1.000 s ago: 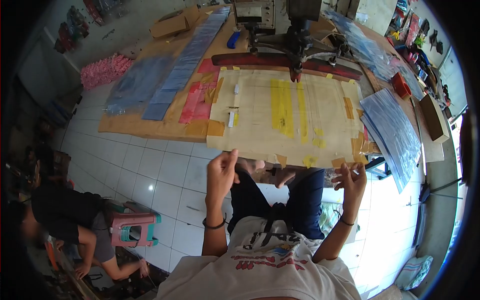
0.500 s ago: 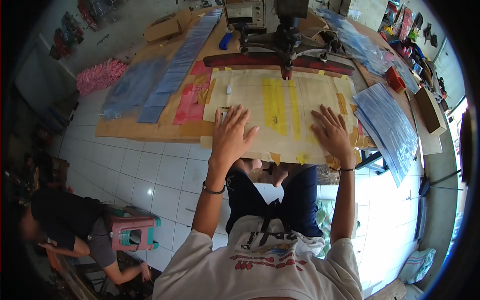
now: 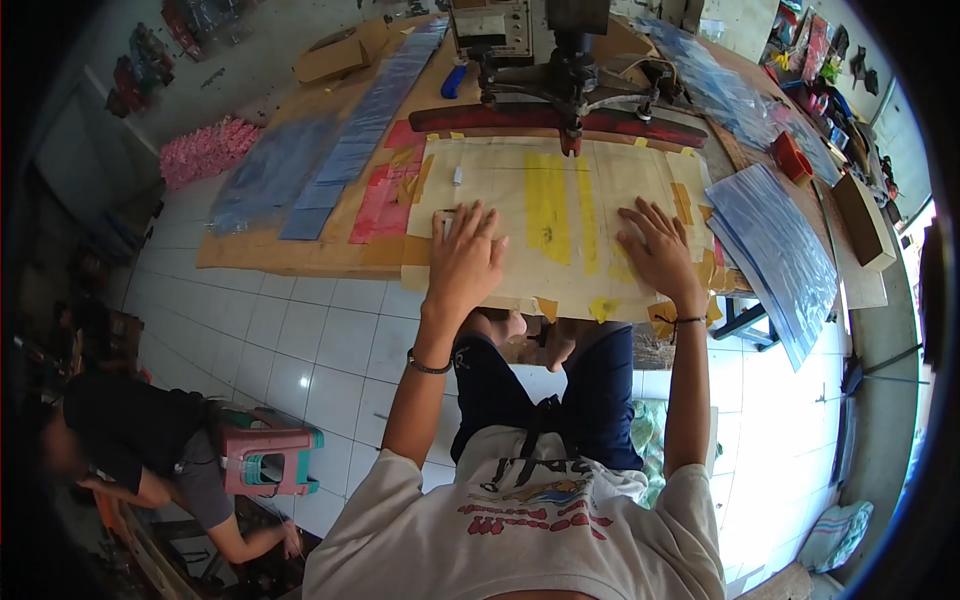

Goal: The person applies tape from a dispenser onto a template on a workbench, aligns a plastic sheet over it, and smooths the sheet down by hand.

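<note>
Far left: film (image 3: 360, 140) on the table (image 3: 300, 258). Left hand (image 3: 465, 265) palm-down on the board (image 3: 500, 180), fingers straight, slightly spread, gripping nothing; partly covers a white tab. Board lies flat before the press bar (image 3: 480, 120), near edge apparently overhanging the table; yellow tape (image 3: 547, 205) mid-board. Right hand (image 3: 660, 262) likewise flat, fingers loosely fanned, nothing held. Far right: sheets (image 3: 780, 260), partly over the edge.

Risks (judged): uneven palm pressure could skew the board; weight on the overhang could tip it; fingers straying under a lowered bar could be pinched.
</note>
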`<state>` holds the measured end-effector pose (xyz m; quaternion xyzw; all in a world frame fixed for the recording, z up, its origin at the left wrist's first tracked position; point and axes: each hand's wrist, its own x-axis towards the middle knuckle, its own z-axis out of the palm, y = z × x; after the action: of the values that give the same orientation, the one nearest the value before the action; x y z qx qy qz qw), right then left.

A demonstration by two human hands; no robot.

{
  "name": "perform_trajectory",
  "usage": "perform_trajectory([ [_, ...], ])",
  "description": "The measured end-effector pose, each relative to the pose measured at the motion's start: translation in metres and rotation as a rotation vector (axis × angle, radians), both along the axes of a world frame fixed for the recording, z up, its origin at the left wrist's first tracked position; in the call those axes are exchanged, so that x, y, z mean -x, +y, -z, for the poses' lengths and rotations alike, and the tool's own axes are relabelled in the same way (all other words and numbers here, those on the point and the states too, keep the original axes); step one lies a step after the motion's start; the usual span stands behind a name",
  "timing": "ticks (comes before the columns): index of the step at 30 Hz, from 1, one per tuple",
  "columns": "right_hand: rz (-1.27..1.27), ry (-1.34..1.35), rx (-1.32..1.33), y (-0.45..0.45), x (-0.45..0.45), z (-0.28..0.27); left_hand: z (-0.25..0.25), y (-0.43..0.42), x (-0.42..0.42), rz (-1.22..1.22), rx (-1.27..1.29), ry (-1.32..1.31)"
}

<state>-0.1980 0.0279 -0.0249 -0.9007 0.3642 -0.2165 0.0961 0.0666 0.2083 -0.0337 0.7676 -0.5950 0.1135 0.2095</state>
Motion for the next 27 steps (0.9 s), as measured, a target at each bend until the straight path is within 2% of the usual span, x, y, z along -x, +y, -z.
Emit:
perform_trajectory([
  [3,0.125,0.033,-0.002,0.023,0.019,-0.009,-0.005,0.011,0.009,0.053,-0.002,0.026],
  [5,0.133,-0.006,0.139,0.046,0.038,-0.006,-0.010,0.022,0.016,0.063,0.015,0.021],
  [8,0.150,0.258,-0.399,0.099,0.051,-0.076,-0.013,0.023,0.022,0.088,-0.043,0.032],
  [10,-0.075,0.111,-0.448,0.096,0.060,-0.073,-0.013,0.010,0.024,0.127,-0.116,0.053],
  [12,-0.043,0.065,-0.126,0.083,0.051,-0.058,-0.007,-0.014,0.024,0.144,-0.086,0.031],
  [14,-0.090,-0.014,0.051,0.049,0.040,-0.021,0.002,-0.043,0.023,0.163,-0.052,0.001],
  [17,0.015,0.069,0.193,0.032,0.032,0.014,0.003,-0.068,0.026,0.184,-0.040,-0.005],
  [20,0.149,0.210,0.079,0.057,0.044,0.001,-0.008,-0.047,0.041,0.217,-0.095,0.065],
  [23,0.021,0.297,0.068,0.113,0.048,-0.026,0.010,-0.028,0.050,0.198,-0.113,0.101],
  [26,-0.303,0.377,-0.517,0.122,0.034,-0.076,-0.003,-0.035,0.035,0.183,-0.141,0.169],
  [27,-0.338,0.296,-0.344,0.113,0.028,-0.069,0.000,-0.045,0.023,0.178,-0.181,0.101],
])
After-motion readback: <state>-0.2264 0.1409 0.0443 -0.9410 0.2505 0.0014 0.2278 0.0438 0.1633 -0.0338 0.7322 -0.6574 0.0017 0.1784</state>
